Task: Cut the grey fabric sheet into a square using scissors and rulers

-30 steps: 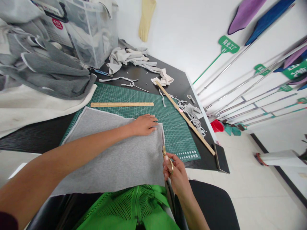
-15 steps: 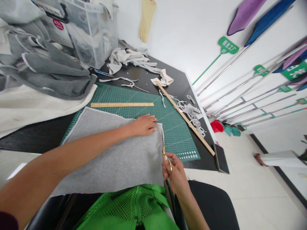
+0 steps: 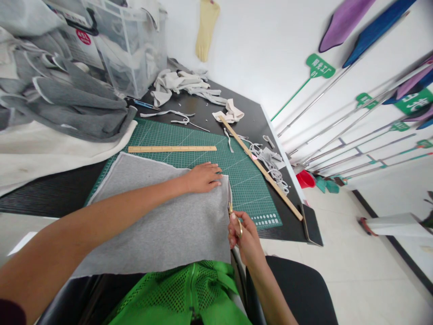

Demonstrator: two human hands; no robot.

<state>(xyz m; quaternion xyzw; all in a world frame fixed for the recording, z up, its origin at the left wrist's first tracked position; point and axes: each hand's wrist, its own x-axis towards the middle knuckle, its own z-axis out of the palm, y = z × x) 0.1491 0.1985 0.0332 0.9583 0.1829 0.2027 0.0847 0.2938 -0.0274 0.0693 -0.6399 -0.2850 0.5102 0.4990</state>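
Note:
A piece of light grey fabric point(image 3: 162, 234) lies over the front of the green cutting mat point(image 3: 250, 189) and hangs past the table edge toward my lap. My left hand point(image 3: 203, 177) rests flat on its upper right part, fingers spread. At the fabric's right edge, my right hand point(image 3: 245, 234) is closed around gold-handled scissors point(image 3: 240, 228). Their blades point away from me at the edge, where a narrow strip stands partly apart from the cloth. Just beyond the fabric a short wooden ruler point(image 3: 172, 149) lies on the mat.
A long wooden ruler point(image 3: 260, 167) slants across the mat's right side, beside grey fabric scraps point(image 3: 272, 160). Folded grey cloth point(image 3: 77, 104) is piled at left, before a clear plastic bin point(image 3: 131, 54). A blue-handled tool point(image 3: 146, 104) lies near the bin. A phone-like dark slab point(image 3: 311, 224) sits at the right corner.
My right hand and the scissors have shifted very slightly up along the fabric's right edge. My left hand stays in place on the cloth.

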